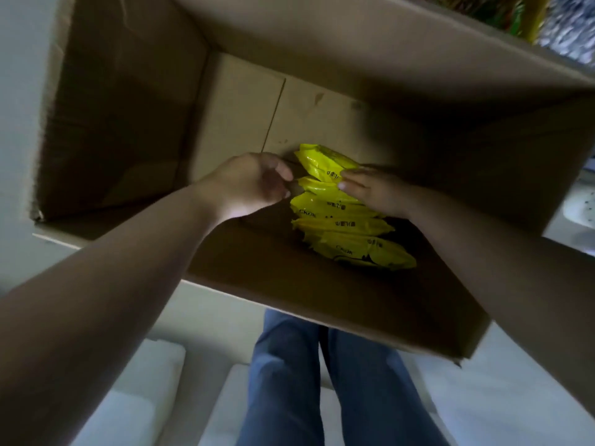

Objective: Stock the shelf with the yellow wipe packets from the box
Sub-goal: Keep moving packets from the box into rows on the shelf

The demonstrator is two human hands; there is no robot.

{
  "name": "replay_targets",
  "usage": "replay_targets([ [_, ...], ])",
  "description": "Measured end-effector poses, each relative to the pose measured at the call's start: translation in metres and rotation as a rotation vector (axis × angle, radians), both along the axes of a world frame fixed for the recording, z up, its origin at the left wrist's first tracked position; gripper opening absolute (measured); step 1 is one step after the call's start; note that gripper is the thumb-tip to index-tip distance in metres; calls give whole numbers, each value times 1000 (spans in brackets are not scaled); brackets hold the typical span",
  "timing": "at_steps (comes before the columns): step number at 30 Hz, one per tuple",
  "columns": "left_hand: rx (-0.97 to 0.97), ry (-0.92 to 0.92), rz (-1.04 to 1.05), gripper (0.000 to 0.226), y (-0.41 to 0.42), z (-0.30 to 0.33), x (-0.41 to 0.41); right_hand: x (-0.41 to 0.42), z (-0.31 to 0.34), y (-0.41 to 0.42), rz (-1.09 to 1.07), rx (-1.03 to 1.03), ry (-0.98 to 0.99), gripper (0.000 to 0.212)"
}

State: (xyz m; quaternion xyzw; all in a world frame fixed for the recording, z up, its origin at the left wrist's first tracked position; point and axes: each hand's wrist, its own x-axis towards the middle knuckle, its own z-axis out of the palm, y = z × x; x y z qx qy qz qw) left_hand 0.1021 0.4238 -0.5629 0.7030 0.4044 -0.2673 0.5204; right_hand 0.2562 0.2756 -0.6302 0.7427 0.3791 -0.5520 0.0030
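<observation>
Pale floor [135, 410] spreads under my feet, and the big cardboard box [128, 123] fills nearly everything ahead of me, its mouth tipped toward me so I look straight down to its bottom panel. Yellow wipe packets [341, 220] lie in a short row near the right wall of the box, stacked on edge and leaning on each other, from the near wall back toward the middle of the bottom.

My left hand [248, 185] is at the left end of the row, fingers curled in toward the packets; whether they already pinch an edge I cannot tell, as motion blur and shadow hide the tips. My right hand [370, 191] lies over the top of the row, fingers fairly straight and pressing on the farthest packet [325, 162], which sticks up above the others.

I judge the step to be gathering a bunch for lifting out. To do it well I should squeeze the row from both ends, so the slippery film does not let the middle ones drop, and lift straight up past the near wall.

That near wall and the deep shade inside the box are what hamper me most. Colourful goods on a shelf [566, 24] show beyond the box's far right corner, and my blue trouser legs [289, 381] stand below it
</observation>
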Motion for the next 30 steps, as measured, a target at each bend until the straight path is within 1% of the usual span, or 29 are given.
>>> replay_targets([
  [1,-7,-3,10,18,1,-7,2,2,-4,0,69,-1,-14,56],
  [3,-20,-15,20,17,3,-18,6,9,-12,-1,134,1,-29,59],
  [8,-27,-42,37,26,6,-40,18,22,-26,1,164,9,-90,62],
  [10,-25,-47,27,30,7,-49,20,27,-26,5,138,41,-107,65],
  [13,0,-51,-5,38,9,-60,23,36,-27,17,45,77,-158,62],
  [16,-14,-81,-62,44,4,-70,26,50,-34,29,-106,15,-188,53],
  [20,-54,-63,-201,55,-8,-89,35,69,-43,28,-360,-76,-36,56],
  [22,-48,-18,-297,60,-15,-100,37,73,-45,23,-439,-95,25,49],
  [23,-48,1,-313,61,-18,-105,37,75,-45,21,-473,-100,39,46],
  [25,-47,17,-295,58,-20,-114,39,76,-46,15,-515,-113,42,44],
  [28,-3,-17,-318,39,-14,-116,43,76,-48,7,-589,-122,50,43],
  [30,-16,-35,-245,29,-3,-114,44,75,-46,6,-645,-134,74,42],
])
